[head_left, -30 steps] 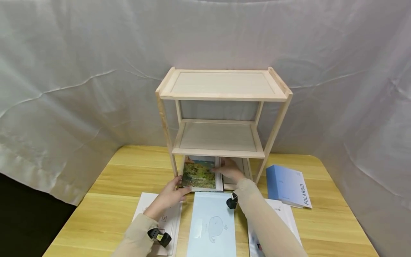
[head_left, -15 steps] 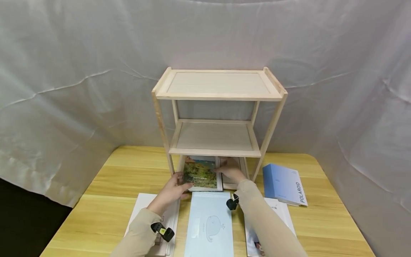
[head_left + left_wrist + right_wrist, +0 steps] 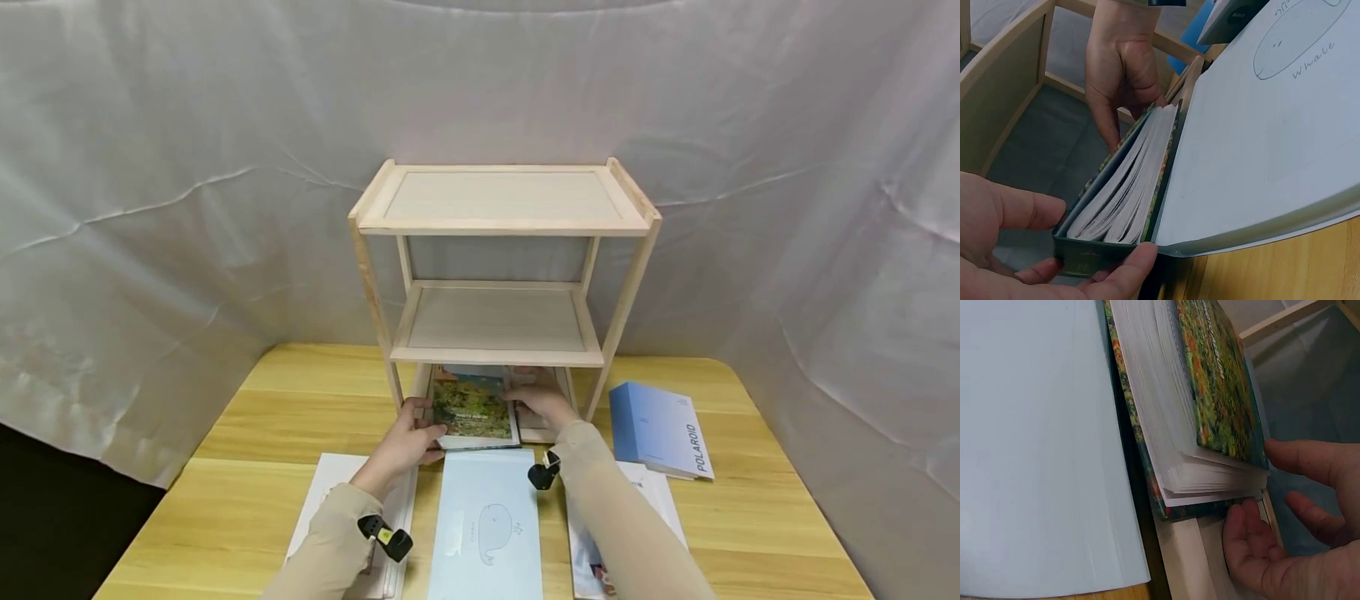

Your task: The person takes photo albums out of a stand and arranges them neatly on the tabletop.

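A thick photo album (image 3: pixel 471 407) with a painted tree cover lies on the bottom shelf of a pale wooden rack (image 3: pixel 497 357). My left hand (image 3: pixel 401 446) grips its spine side, thumb at one cover and fingers at the other, as the left wrist view shows. At the opposite side, my right hand (image 3: pixel 542 400) holds the page edge; in the right wrist view the thumb touches the upper cover and curled fingers (image 3: pixel 1250 534) meet the lower edge. The album's far end is partly hidden beneath the middle shelf. A light blue whale-drawing book (image 3: pixel 487 525) lies just in front of it.
White books lie on either side of the whale book, one at left (image 3: pixel 315 500) under my left forearm, one at right (image 3: pixel 652 487) partly under my right arm. A blue POLAROID album (image 3: pixel 663 429) is right of the rack. Grey cloth (image 3: pixel 187 208) hangs behind.
The head view has shifted slightly. Relative to the rack, the photo album has moved a little to the right, with both hands on it.
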A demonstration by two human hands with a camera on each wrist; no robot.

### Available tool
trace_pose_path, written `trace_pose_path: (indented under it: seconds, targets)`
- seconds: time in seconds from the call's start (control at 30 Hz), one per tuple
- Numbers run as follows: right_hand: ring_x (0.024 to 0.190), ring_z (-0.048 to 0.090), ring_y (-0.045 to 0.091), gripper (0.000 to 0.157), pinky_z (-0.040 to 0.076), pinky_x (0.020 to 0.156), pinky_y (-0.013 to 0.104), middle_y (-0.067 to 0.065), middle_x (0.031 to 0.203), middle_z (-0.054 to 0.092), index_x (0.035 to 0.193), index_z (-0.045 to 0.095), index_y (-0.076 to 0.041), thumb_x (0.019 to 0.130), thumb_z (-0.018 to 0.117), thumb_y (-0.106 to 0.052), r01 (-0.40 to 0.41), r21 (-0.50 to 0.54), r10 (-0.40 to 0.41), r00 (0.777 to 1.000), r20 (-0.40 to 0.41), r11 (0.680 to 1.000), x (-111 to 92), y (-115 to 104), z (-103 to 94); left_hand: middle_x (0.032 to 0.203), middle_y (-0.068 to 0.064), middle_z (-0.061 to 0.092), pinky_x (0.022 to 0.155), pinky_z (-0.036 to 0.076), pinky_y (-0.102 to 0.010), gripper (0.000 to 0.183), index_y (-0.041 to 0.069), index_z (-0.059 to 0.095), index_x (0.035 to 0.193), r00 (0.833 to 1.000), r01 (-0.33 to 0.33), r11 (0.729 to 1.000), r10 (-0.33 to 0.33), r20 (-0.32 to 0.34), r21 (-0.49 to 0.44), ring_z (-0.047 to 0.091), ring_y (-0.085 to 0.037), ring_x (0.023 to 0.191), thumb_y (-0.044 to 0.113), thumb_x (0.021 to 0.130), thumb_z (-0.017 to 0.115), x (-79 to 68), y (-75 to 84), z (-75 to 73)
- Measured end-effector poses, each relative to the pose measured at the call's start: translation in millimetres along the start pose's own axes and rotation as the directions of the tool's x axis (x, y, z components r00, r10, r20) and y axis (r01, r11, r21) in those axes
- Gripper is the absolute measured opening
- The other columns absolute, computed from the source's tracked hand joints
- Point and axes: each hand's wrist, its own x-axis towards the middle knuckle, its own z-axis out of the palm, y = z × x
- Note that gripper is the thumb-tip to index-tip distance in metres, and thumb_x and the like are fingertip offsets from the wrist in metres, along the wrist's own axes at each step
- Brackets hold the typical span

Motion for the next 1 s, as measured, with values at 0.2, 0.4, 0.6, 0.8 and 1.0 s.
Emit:
trace_pose_path:
  seconds: [0.2,0.4,0.6,0.8,1.0]
  targets:
    - [0.058,0.047,0.012,0.066,0.045,0.057,0.028,0.002,0.077,0.064,0.153,0.048,0.002,0.095,0.078,-0.004,-0.016,0.053,0.015,1.000,0.019,0.998,3,0,-1.7,0.120,-0.022,0.042,0.100,0.064,-0.053,0.051,0.001,0.030,0.152,1.000,-0.003,1.000,0.002,-0.013,-0.020,0.059,-0.028,0.098,0.005,0.108,0.057,-0.6,-0.4,0.6]
    - [0.054,0.041,0.010,0.073,0.039,0.053,0.025,0.002,0.076,0.061,0.158,0.043,0.000,0.095,0.078,-0.002,-0.034,0.142,0.026,0.998,0.064,0.989,2,2,-5.5,0.120,-0.021,0.042,0.092,0.066,-0.045,0.052,0.003,0.033,0.150,1.000,-0.002,0.999,0.002,-0.014,-0.048,0.056,-0.025,0.091,0.006,0.106,0.060,-0.2,-3.0,0.3]
    - [0.064,0.053,0.007,0.076,0.046,0.059,0.020,0.008,0.108,0.068,0.165,0.035,-0.003,0.098,0.070,0.007,-0.066,0.332,0.007,0.984,0.178,0.941,0,8,-13.9,0.122,-0.022,0.042,0.089,0.067,-0.043,0.049,0.004,0.034,0.149,0.999,-0.027,0.998,0.026,-0.019,-0.065,0.057,-0.024,0.088,0.007,0.106,0.059,-3.9,-3.3,1.1]
    - [0.071,0.059,0.008,0.074,0.048,0.063,0.020,0.006,0.106,0.073,0.165,0.036,-0.007,0.100,0.069,0.006,-0.061,0.335,-0.014,0.976,0.218,0.940,-5,8,-17.1,0.122,-0.021,0.042,0.089,0.066,-0.047,0.049,0.005,0.034,0.148,0.999,-0.047,0.995,0.046,-0.022,-0.086,0.059,-0.026,0.089,0.007,0.106,0.059,-7.8,-3.3,1.8]
    - [0.060,0.050,0.008,0.074,0.039,0.053,0.021,0.001,0.089,0.072,0.165,0.038,-0.010,0.099,0.070,0.004,-0.046,0.281,-0.017,0.976,0.217,0.959,-9,8,-17.7,0.122,-0.020,0.046,0.089,0.066,-0.047,0.050,0.006,0.035,0.147,0.998,-0.062,0.992,0.060,-0.018,-0.107,0.057,-0.024,0.088,0.005,0.104,0.061,-13.2,-1.7,2.9]
